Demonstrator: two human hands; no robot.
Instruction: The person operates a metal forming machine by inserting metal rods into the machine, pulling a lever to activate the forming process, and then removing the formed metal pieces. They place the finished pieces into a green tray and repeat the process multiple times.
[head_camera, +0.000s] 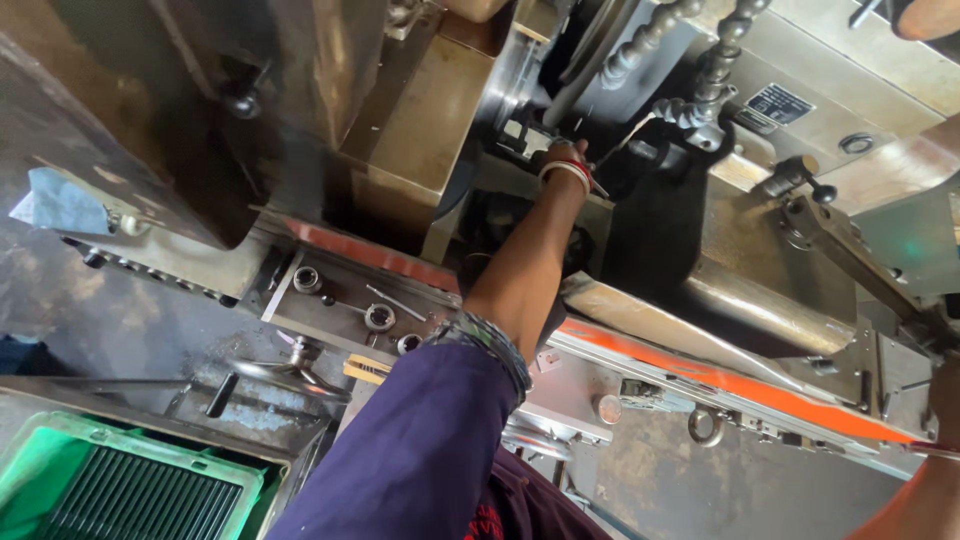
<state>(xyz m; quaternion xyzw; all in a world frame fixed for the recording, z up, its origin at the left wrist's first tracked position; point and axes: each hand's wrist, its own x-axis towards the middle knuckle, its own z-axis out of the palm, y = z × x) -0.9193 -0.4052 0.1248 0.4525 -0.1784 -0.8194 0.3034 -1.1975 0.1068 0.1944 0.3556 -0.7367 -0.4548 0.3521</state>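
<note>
Head view. Left hand (566, 152): reaches deep into the machine's work area at 12 o'clock, a red-and-white band at the wrist; fingers hidden, grip cannot be told. Thin metal rod (596, 184): just beside that wrist. Right hand (945, 400): at 4 o'clock, on the machine edge, cut by the frame; grip unclear. Green crate (130, 485): at 8 o'clock. Handwheel (285, 372): at 9 o'clock.

Left hand (566, 152) reaching deep into lathe (640, 250); fingers hidden.

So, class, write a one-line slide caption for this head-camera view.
A person's left hand reaches deep into a grey metal lathe, beneath its segmented coolant hoses.
</note>
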